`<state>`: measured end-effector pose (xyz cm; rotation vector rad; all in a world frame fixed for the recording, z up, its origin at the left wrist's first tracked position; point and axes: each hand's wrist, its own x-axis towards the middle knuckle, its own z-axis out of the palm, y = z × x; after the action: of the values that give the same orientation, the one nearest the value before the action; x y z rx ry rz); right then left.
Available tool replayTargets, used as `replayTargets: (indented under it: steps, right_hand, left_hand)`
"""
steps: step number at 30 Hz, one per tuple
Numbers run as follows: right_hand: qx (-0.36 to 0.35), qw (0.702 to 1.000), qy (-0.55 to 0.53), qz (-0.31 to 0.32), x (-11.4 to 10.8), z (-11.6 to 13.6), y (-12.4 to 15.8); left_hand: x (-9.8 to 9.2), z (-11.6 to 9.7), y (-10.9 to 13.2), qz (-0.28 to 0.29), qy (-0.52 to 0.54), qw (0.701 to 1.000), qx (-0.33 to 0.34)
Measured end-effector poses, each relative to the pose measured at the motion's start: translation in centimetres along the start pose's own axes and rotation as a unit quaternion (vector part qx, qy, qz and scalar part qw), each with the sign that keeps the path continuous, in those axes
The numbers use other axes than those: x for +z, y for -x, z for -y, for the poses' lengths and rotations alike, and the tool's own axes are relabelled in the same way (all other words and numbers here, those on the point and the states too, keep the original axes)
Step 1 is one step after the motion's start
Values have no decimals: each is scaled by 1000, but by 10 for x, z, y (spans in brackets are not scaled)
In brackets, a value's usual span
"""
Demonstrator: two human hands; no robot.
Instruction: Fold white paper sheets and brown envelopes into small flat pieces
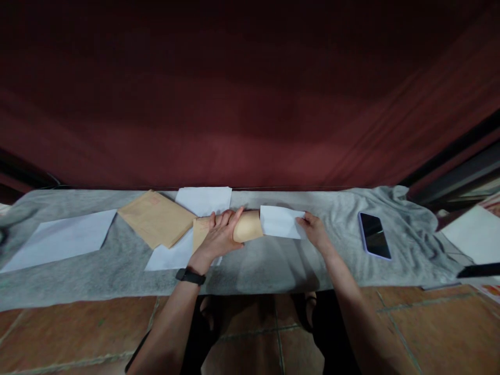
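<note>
My left hand [221,234], with a dark band at its wrist, lies over a brown paper envelope [250,227]. Its fingers reach the far edge while the thumb is at the near edge, and the envelope bulges between them. To the right, my right hand [312,229] pinches the right end of a folded white sheet of paper [282,222]. The sheet's left edge meets the right end of the envelope; whether any of it is inside I cannot tell.
Left of my hands lie more brown envelopes [154,219], overlapping white sheets [205,199]. Another white sheet [78,238] is further left. A phone [374,235] rests on the right of the grey cloth [336,271]. Behind stands a dark red surface [250,130].
</note>
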<state>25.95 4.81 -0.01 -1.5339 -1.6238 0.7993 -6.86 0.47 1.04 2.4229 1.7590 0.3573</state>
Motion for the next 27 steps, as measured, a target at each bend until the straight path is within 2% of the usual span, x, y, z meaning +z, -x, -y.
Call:
replayTargets:
  steps: [7,10,13,16,22,27]
  right_hand:
    - [-11,1000,18,18,0,2,0]
    - [26,996,-84,25,4,2,0]
    - [88,974,-203,52,9,3,4]
    - [120,958,-249,79,12,5,8]
    - [115,972,-200,42,1,2,-1]
    - [94,979,-146,107,-20,-8,-7]
  left_hand:
    - [-1,-4,-2,2,-10,1000,1]
    - [0,-4,-3,-4,-18,1000,13]
    - [1,-6,-5,-12,-18,1000,21]
    - [1,-7,-6,-16,-19,1000,15]
    - [1,-6,-7,-8,-10,1000,15]
    - [3,-8,-6,-1,-13,999,33]
